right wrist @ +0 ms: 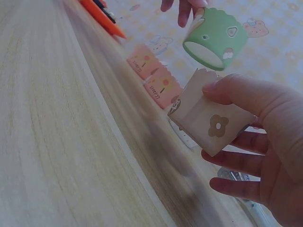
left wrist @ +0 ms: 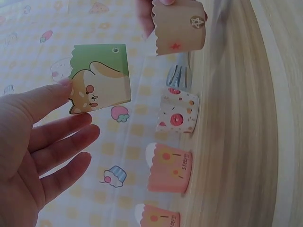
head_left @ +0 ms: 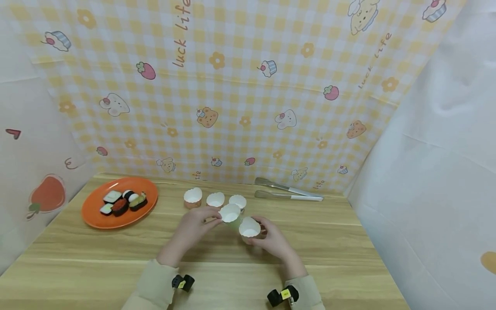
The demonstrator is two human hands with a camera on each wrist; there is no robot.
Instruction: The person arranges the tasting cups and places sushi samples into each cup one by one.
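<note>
Between thumb and fingers my left hand (head_left: 199,221) pinches the rim of a green paper baking cup (left wrist: 106,71) with a dog's face printed on it. The cup is lifted off the table. My right hand (head_left: 271,237) grips a beige paper baking cup (right wrist: 213,113) by its side, with brown flower and star prints. Both cups are held close together, the green one slightly higher and to the left. Behind them stand two pink paper cups (head_left: 192,198) (left wrist: 170,170) and a white patterned cup (left wrist: 179,111) in a row.
An orange plate (head_left: 91,215) with several sushi pieces (head_left: 120,206) lies at the left. Tongs (head_left: 286,196) with white handles rest at the back right. A checked cloth (head_left: 232,86) hangs behind the wooden table (head_left: 329,258).
</note>
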